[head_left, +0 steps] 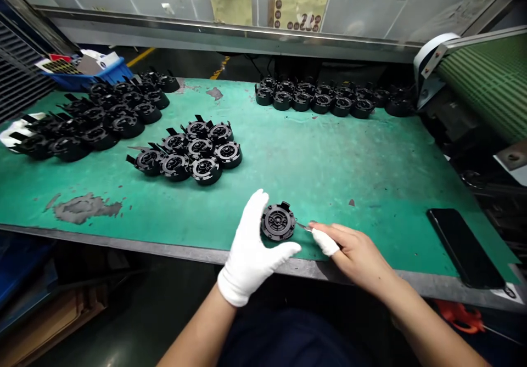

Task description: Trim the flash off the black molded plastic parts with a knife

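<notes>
Working at the near edge of a green surface [329,164], a person holds both hands close around one round black part [278,221]. It lies flat just in from the edge, its ribbed face up and a tab pointing away from the person. The left hand [251,246], in a white glove, curves beside it in a loose C, thumb spread apart; whether the fingertips touch the rim, I cannot tell. The right hand [349,249], bare except for a white thumb cover [325,242], pinches a slim metal tool [303,226], whose tip is at the part's right side. Work on this part seems under way rather than complete. To the right lies a dark phone [465,246].

Farther in, left of centre, stands a cluster of eight similar parts [200,147], closely packed. Behind it to the left is a larger group [125,125], several with upright tabs. Along the far edge runs a packed row [302,99]. Much of the batch thus sits outside the hands; which groups are finished and which are waiting, the view does not show.

At the far left is a blue bin [112,73]; at the far right, a green conveyor belt [489,82]. Yellowish papers [230,2] hang on the panel beyond.
</notes>
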The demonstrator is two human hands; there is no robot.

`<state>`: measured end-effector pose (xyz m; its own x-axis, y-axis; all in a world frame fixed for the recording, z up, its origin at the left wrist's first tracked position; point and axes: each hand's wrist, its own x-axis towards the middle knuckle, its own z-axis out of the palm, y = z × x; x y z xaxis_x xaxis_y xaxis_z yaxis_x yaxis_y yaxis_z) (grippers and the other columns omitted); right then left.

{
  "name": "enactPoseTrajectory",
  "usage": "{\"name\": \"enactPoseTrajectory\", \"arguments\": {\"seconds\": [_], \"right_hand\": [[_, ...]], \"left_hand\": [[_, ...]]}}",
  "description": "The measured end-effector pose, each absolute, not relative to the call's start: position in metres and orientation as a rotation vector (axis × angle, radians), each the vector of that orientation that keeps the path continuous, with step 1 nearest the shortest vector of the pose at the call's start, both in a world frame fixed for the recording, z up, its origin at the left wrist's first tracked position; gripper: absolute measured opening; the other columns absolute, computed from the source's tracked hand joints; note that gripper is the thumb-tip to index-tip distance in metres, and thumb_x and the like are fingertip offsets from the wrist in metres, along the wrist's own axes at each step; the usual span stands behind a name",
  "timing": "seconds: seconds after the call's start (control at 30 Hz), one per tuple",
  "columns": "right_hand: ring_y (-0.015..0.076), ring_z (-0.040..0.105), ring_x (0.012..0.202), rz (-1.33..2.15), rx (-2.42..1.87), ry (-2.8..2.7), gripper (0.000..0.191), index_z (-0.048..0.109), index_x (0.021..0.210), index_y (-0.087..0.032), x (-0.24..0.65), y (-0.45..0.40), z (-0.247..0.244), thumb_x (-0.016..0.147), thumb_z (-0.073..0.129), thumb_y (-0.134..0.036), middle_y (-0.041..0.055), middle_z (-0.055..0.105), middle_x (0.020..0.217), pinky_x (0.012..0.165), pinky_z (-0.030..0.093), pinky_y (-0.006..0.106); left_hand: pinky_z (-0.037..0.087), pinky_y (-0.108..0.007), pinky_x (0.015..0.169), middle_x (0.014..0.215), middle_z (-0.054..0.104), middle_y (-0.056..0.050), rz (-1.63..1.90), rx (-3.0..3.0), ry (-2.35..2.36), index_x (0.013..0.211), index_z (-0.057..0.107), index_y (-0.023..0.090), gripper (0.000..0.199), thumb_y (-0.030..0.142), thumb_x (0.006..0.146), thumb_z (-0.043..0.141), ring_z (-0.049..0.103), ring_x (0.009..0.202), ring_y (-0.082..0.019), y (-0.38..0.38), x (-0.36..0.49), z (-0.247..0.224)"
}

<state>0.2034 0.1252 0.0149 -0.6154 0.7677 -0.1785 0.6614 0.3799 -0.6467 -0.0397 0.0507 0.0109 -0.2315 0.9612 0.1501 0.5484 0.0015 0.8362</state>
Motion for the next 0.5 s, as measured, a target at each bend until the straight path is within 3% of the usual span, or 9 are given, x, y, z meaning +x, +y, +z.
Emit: {"name": "enactPoseTrajectory", "arguments": {"seconds": [0.07,0.2,0.33,0.5], "right_hand": [[0.0224,0.065,0.093,0.884,-1.265,-2.674,0.039,0.064,0.133,-0.030,0.200,0.136,0.019,0.100,0.043,-0.030,0.0062,0.071,0.099,0.081,0.048,0.035],[0.0219,0.065,0.089,0.619,-1.176,-2.921,0.038,0.062,0.133,-0.031,0.195,0.149,0.028,0.099,0.044,-0.028,0.0043,0.070,0.095,0.071,0.044,0.032],[0.0207,0.065,0.087,0.491,-1.083,-3.040,0.039,0.061,0.133,-0.032,0.196,0.165,0.028,0.098,0.046,-0.026,0.0031,0.070,0.092,0.066,0.040,0.030],[0.0224,0.067,0.087,0.287,-1.341,-2.929,0.040,0.060,0.136,-0.030,0.206,0.193,0.023,0.099,0.044,-0.029,0.0055,0.072,0.098,0.062,0.041,0.030]], "left_hand": [[0.033,-0.054,0.120,0.158,0.034,-0.015,1.122,1.554,1.839,0.151,0.026,0.023,0.105,0.054,0.069,0.084,0.035,0.146,-0.035,0.057,-0.027,0.005],[0.045,-0.051,0.113,0.145,0.050,-0.015,1.102,1.517,1.909,0.147,0.033,0.021,0.089,0.047,0.075,0.079,0.052,0.134,-0.032,0.067,-0.018,-0.003],[0.046,-0.050,0.112,0.140,0.053,-0.015,1.077,1.559,1.955,0.144,0.036,0.019,0.083,0.043,0.076,0.077,0.054,0.131,-0.031,0.069,-0.020,-0.002],[0.047,-0.051,0.111,0.139,0.054,-0.014,1.060,1.574,1.978,0.141,0.039,0.020,0.078,0.040,0.076,0.077,0.054,0.131,-0.032,0.069,-0.020,0.002]]}}
